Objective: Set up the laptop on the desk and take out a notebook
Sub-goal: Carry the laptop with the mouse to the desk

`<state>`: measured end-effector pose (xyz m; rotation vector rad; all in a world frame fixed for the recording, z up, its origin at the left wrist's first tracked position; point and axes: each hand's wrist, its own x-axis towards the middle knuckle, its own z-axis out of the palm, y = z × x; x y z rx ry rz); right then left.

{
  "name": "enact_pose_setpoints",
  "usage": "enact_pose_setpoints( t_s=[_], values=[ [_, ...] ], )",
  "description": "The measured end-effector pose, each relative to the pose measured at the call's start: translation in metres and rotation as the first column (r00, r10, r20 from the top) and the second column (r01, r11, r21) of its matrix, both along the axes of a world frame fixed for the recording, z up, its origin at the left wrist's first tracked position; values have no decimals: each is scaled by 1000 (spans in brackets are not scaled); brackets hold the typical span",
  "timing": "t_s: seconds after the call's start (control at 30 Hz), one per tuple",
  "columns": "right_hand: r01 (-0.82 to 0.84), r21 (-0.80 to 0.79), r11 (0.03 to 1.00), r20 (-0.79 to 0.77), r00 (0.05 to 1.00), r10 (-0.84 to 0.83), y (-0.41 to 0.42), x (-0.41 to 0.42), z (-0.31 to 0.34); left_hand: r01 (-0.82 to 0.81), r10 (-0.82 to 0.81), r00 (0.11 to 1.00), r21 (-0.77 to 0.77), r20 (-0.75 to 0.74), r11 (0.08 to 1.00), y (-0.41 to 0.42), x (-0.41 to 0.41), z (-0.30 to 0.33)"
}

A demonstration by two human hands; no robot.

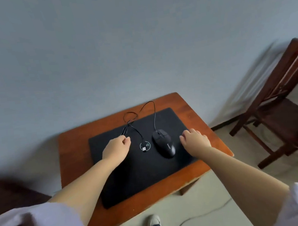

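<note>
Head view of a small reddish-brown wooden desk [72, 157] set against a pale wall. A flat black rectangular slab [138, 173] lies on it; whether this is the closed laptop or a desk mat cannot be told, though a small round emblem shows near its middle. Its long axis runs from the near left corner of the desk to the far right corner, parallel to the desk's long edges.

From left to right: the left hand [116, 146] hovers over the far left part of the slab, fingers curled, and appears to pinch the thin black cable [154, 116] where it bunches; the silver USB plug [144, 149] lies loose on the slab just right of that hand. The black wired computer mouse [164, 143] rests on the slab, nose pointing far, its cable looping over the far edge. The right hand [195, 138] hangs just right of the mouse, fingers loosely bent, grasping nothing. A dark wooden chair [280, 113] stands well apart at the right.

Judged progress: early. Nothing is opened or plugged in, and no notebook is in sight.
</note>
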<state>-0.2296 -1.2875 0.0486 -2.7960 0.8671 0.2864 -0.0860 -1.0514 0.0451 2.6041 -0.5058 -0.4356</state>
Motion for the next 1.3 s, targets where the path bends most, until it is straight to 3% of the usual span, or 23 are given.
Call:
enact_pose_setpoints(
  t_s=[0.1, 0.17, 0.23, 0.3, 0.4, 0.53, 0.63, 0.73, 0.83, 1.07, 1.17, 1.3],
  values=[
    [-12, 4, 1000, -28, 1000, 13, -27, 18, -9, -264, 258, 964, -122, -61, 957, 13, 19, -3],
    [14, 46, 999, -37, 999, -12, -42, 29, -16, -506, 495, 862, -180, -107, 843, 27, 27, -10],
    [57, 117, 991, -42, 998, -52, -50, 39, -23, -682, 670, 731, -152, -131, 715, 44, 26, -17],
    [80, 166, 983, -33, 997, -75, -54, 50, -29, -749, 739, 660, -32, -136, 662, 56, 21, -26],
    [89, 206, 974, -18, 996, -87, -58, 63, -36, -716, 735, 675, 187, -62, 673, 57, 10, -34],
    [132, 264, 955, -31, 991, -128, -62, 74, -43, -506, 537, 837, 530, 108, 681, 48, 10, -26],
    [180, 277, 944, -20, 983, -181, -63, 76, -48, -411, 426, 893, 648, 146, 641, 55, 15, -26],
    [234, 261, 936, -32, 972, -234, -60, 77, -52, -515, 574, 818, 482, 30, 709, 56, 14, -42],
    [314, 269, 910, -56, 949, -311, -59, 81, -53, -705, 769, 621, 322, -151, 632, 46, 19, -44],
    [408, 366, 836, -19, 902, -432, -55, 80, -57, -840, 807, 459, 116, -370, 531, 52, 28, -51],
    [439, 377, 815, 10, 878, -478, -57, 69, -54, -812, 762, 512, 68, -397, 580, 45, 33, -47],
    [530, 400, 748, 65, 798, -600, -76, 40, -44, -703, 659, 661, 12, -358, 711, 9, 45, -36]
  ],
)
